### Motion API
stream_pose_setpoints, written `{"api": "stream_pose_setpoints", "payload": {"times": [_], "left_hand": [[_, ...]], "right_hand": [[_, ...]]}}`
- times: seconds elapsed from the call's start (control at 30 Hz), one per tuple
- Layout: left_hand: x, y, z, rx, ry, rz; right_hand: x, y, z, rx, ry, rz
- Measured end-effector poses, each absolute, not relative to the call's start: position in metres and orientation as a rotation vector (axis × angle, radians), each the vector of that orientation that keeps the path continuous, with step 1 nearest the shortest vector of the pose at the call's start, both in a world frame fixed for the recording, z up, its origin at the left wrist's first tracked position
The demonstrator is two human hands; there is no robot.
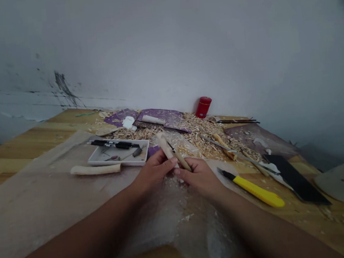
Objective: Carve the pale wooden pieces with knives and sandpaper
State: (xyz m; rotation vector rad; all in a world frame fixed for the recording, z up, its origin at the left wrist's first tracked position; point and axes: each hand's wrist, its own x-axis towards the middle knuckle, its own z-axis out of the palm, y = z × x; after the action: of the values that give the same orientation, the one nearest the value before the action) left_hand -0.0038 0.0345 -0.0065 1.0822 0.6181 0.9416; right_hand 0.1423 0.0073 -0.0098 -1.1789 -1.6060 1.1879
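My left hand (pixel 154 172) grips a pale carved wooden piece (pixel 165 145), which stands upward from my fingers. My right hand (pixel 198 177) holds a small carving knife (pixel 180 158) with a light wooden handle. Its narrow blade points up and lies against the wooden piece, and my fingers hide the point of contact. Both hands are close together above a translucent plastic sheet (pixel 179 208). To the left of my hands lies a second pale wooden piece (pixel 95 169).
A white tray (pixel 118 159) holds black-handled tools. Wood shavings (pixel 204 132) cover the bench's far side, near a red canister (pixel 203 107). A yellow utility knife (pixel 255 190), a long-bladed tool (pixel 237 151) and a black flat slab (pixel 295 178) lie to the right. A wall rises behind.
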Motion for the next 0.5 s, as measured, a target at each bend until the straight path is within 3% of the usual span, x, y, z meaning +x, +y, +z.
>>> {"api": "stream_pose_setpoints", "payload": {"times": [0.13, 0.37, 0.5], "left_hand": [[-0.007, 0.035, -0.002, 1.050, 0.658, 0.983], [-0.008, 0.035, 0.003, 1.104, 0.608, 0.985], [-0.008, 0.033, 0.005, 1.030, 0.615, 0.981]], "right_hand": [[0.147, 0.008, -0.007, -1.107, -1.555, 1.085], [0.165, 0.005, 0.002, -1.080, -1.852, 0.347], [0.156, -0.002, 0.011, -0.947, -1.645, 0.551]]}}
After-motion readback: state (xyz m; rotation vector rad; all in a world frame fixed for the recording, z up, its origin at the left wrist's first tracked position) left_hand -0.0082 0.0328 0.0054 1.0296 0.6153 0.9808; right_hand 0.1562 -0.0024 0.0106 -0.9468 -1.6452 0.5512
